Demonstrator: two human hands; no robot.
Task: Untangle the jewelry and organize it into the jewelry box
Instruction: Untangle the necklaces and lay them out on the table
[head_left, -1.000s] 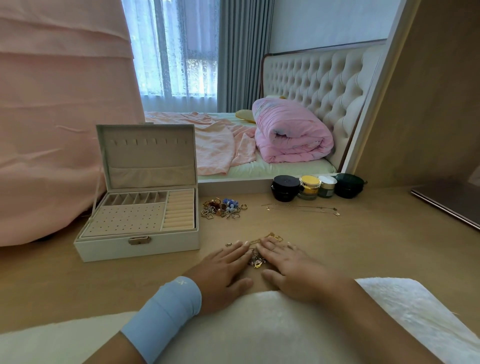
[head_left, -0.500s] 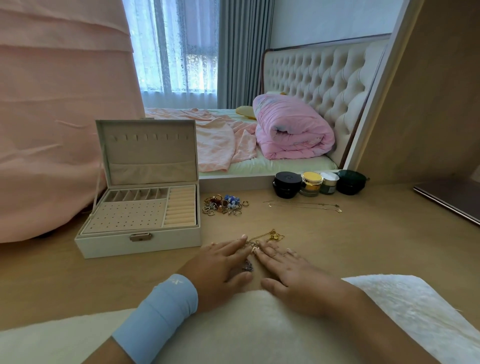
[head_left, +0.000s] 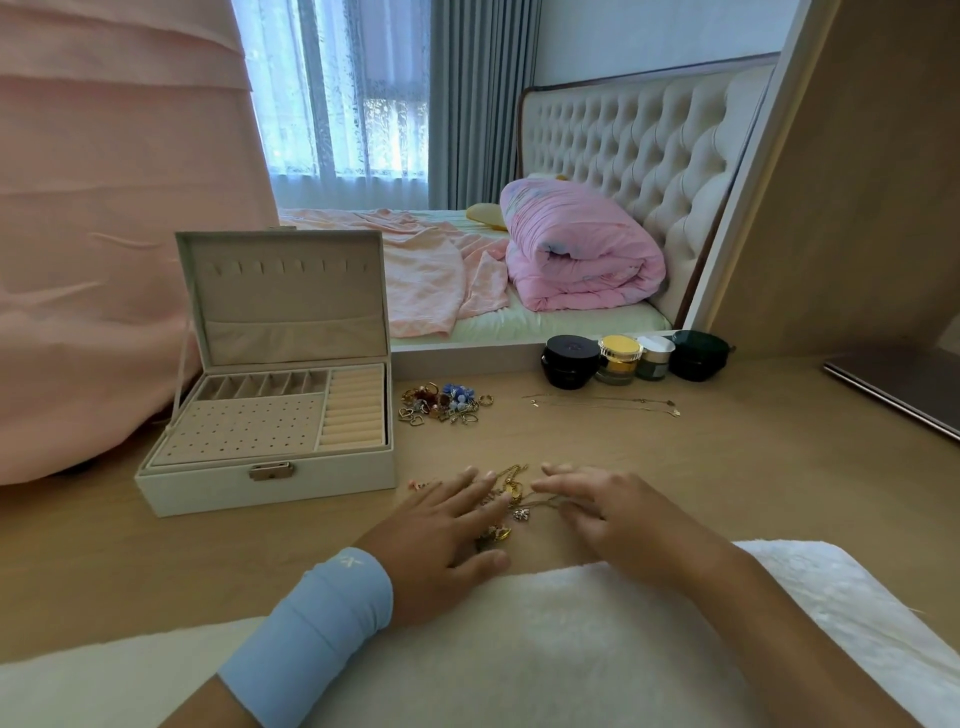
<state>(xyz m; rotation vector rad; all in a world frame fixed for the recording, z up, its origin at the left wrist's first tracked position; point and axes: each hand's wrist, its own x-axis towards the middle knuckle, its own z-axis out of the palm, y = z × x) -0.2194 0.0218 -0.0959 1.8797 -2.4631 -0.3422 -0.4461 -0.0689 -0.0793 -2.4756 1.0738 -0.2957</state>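
A tangle of gold chains and pendants (head_left: 511, 501) lies on the wooden table between my hands. My left hand (head_left: 441, 535), with a blue wristband, lies flat with straight fingers pressing on the tangle's left side. My right hand (head_left: 602, 512) rests with relaxed fingers touching the chains on the right; whether it pinches a chain is unclear. The white jewelry box (head_left: 270, 415) stands open at the left, its compartments bare. A pile of rings and earrings (head_left: 447, 404) lies beside the box. Two thin necklaces (head_left: 602, 402) stretch out further right.
Several cosmetic jars (head_left: 631, 358) stand at the table's back edge before a mirror. A closed laptop (head_left: 898, 384) lies at the far right. A white fluffy cloth (head_left: 519, 649) covers the near edge under my forearms. A small pink item (head_left: 415, 486) lies near the box's front corner.
My hands have drawn apart, the right one sliding right, so more of the tangle and a pendant show between them. The camera has tilted a little.
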